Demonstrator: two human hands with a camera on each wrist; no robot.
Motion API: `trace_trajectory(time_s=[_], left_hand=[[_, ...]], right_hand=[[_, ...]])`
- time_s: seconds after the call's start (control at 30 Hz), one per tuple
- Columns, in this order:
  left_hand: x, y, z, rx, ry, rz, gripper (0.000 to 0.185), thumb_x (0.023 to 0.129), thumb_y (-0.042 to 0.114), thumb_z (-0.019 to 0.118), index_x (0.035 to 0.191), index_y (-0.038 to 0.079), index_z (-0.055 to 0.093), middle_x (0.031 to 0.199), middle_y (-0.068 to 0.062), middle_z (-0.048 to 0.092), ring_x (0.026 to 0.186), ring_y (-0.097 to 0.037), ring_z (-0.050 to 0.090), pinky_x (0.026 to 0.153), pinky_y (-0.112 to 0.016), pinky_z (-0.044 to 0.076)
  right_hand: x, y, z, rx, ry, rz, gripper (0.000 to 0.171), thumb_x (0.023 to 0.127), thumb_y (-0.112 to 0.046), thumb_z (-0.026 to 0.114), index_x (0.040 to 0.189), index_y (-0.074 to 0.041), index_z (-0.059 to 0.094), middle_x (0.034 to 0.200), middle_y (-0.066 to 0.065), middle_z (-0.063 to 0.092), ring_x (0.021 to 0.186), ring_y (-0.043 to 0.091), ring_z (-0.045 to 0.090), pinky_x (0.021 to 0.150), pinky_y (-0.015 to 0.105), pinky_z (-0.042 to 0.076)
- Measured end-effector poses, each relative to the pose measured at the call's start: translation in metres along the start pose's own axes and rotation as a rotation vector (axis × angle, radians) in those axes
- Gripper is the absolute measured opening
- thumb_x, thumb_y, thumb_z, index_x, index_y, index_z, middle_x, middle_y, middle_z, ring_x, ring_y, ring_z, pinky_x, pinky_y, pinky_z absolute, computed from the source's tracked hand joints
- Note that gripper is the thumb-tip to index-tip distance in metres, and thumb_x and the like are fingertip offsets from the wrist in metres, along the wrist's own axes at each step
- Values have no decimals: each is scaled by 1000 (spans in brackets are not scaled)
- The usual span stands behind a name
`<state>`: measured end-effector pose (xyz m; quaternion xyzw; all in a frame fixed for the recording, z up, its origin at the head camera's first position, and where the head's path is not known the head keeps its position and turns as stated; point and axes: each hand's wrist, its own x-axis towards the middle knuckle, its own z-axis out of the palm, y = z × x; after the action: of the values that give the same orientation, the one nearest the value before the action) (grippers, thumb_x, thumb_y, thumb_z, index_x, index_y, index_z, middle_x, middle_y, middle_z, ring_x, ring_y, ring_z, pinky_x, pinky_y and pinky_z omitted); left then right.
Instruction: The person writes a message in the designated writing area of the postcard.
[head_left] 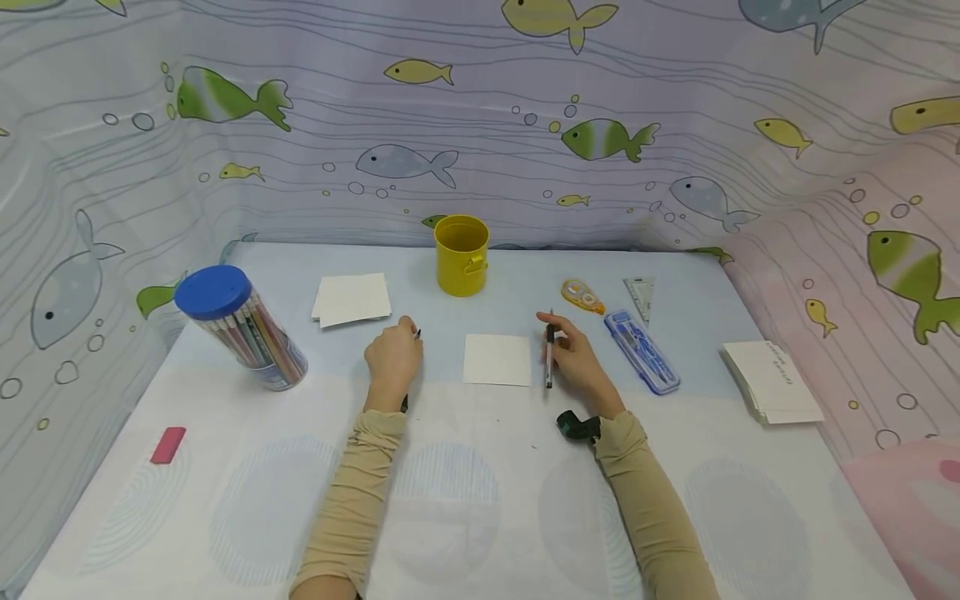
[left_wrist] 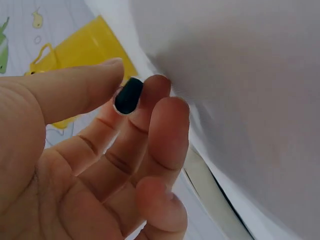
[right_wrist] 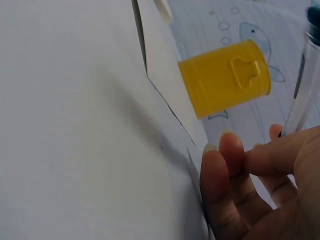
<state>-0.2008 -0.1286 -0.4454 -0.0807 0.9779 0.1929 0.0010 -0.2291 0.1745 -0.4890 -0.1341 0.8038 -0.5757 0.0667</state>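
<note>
From the head view, the right hand point(head_left: 577, 354) holds a pen point(head_left: 550, 357) upright beside a blank white card point(head_left: 497, 360) lying on the bench point(head_left: 480, 500), the grip closed round the barrel, I judge ready for writing. The left hand point(head_left: 393, 357) rests just left of the card, pinching a small dark pen cap point(head_left: 417, 334), probably to keep it out of the way. A yellow tin cup point(head_left: 461, 254) stands behind the card, a tub of coloured pencils point(head_left: 243, 329) to the left, and a stack of cards point(head_left: 772, 382) at the right. The left wrist view shows the cap point(left_wrist: 128, 95), black and rounded, nipped between thumb and fingertips point(left_wrist: 155, 90). The right wrist view shows the pen point(right_wrist: 302, 85) as a clear barrel with a dark end, held by curled fingers point(right_wrist: 225, 155) near the cup point(right_wrist: 225, 85).
</note>
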Motion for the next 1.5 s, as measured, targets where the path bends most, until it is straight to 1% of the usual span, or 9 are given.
trace_trajectory(time_s=[0.23,0.4,0.6,0.8,0.9,1.03,1.17,1.33,1.5], left_hand=[[-1,0,1,9,-22,-30,23,96,16,57,116,4,60,98,-20,70,76,-34,68,60,-43,54],[-1,-1,1,4,-35,-33,28,95,17,58,118,2,59,104,-20,70,82,-37,69,64,-46,55],[-1,-2,1,-7,-49,-36,32,94,20,58,119,-1,59,105,-21,69,86,-39,69,68,-48,55],[1,-1,1,3,-81,-42,29,94,23,60,108,-3,60,97,-24,69,82,-38,69,63,-46,55],[1,0,1,20,-80,-51,34,93,27,62,107,-4,60,96,-24,69,85,-39,69,65,-47,55],[0,5,5,40,-18,27,40,91,30,67,114,-2,62,105,-21,67,99,-38,64,76,-47,55],[-6,23,13,65,11,195,47,88,31,71,124,2,62,118,-18,63,111,-36,56,90,-46,50],[-15,42,24,147,-127,356,71,88,42,69,139,-1,48,143,-19,49,135,-36,42,109,-50,40],[-20,43,30,192,-236,341,91,88,53,64,150,-4,29,158,-20,28,147,-35,25,118,-53,26]], right_hand=[[0,2,4,-7,23,36,41,91,3,60,130,-1,52,116,23,50,70,16,48,55,25,48],[-1,3,6,-49,59,-9,27,88,0,65,113,-1,55,99,15,54,65,17,48,53,25,49],[-3,1,6,-85,104,17,20,88,-8,70,99,-6,53,80,3,49,65,15,44,56,22,42],[-4,-7,8,-62,129,-46,17,94,-14,62,89,-4,50,71,4,47,56,12,46,51,24,43],[-6,-19,12,14,82,-95,20,99,-12,52,91,6,51,72,17,48,54,19,46,49,26,45],[-7,-31,15,92,-15,-88,35,106,-12,36,104,18,54,85,35,48,60,39,46,52,31,47],[-2,-28,14,13,-20,-47,43,107,-16,29,117,12,60,95,36,52,66,48,50,55,35,47],[14,-21,23,82,27,28,37,105,-19,43,122,9,59,104,35,57,63,32,56,52,29,51],[23,-24,40,144,18,118,34,99,-23,55,119,5,60,98,22,64,60,13,58,50,22,52]])
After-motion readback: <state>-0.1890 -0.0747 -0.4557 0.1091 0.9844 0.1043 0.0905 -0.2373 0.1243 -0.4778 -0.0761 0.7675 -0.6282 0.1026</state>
